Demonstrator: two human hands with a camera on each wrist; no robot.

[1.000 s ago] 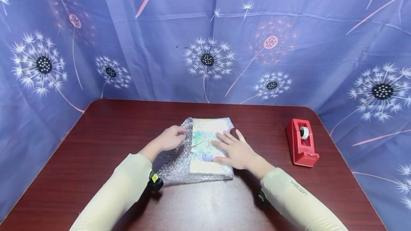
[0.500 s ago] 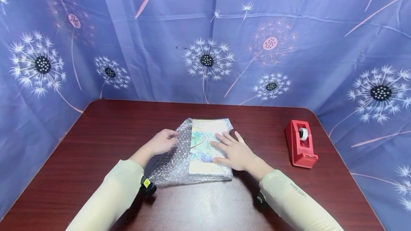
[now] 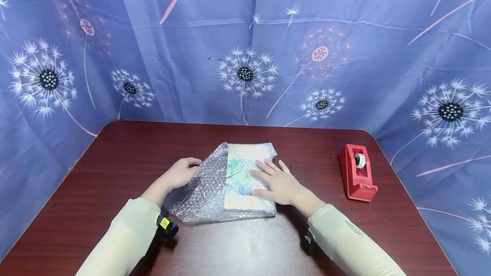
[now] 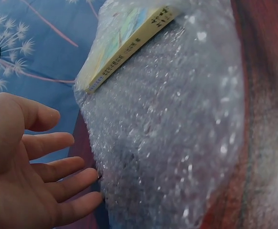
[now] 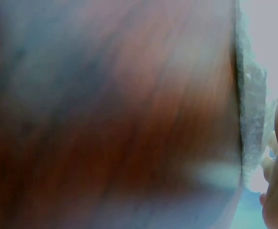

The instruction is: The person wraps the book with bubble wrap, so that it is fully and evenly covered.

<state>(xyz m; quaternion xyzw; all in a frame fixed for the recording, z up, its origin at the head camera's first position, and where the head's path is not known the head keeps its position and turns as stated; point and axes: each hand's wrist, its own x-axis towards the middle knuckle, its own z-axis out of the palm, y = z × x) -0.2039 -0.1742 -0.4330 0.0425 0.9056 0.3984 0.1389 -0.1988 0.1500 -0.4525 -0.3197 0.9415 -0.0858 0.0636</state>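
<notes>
A book (image 3: pixel 239 200) with a pale, painted-looking cover lies on a sheet of bubble wrap (image 3: pixel 207 191) at the middle of the table. Its yellow spine with dark lettering shows in the left wrist view, facing the loose left flap of the wrap (image 4: pixel 153 124). My right hand (image 3: pixel 281 185) rests on the cover's right half, fingers spread; the right wrist view catches only a part of it. At the outer edge of the flap is my left hand (image 3: pixel 179 174), its fingers relaxed and apart, fingertips right at the wrap's edge.
A red tape dispenser (image 3: pixel 356 178) with a white roll stands on the right side of the dark red wooden table (image 3: pixel 126 161). Behind the table hangs a blue curtain (image 3: pixel 184 76) printed with dandelions.
My left hand has moved left, away from the book, and the bubble wrap's left flap now lies more spread out. My right hand has stayed on the book.
</notes>
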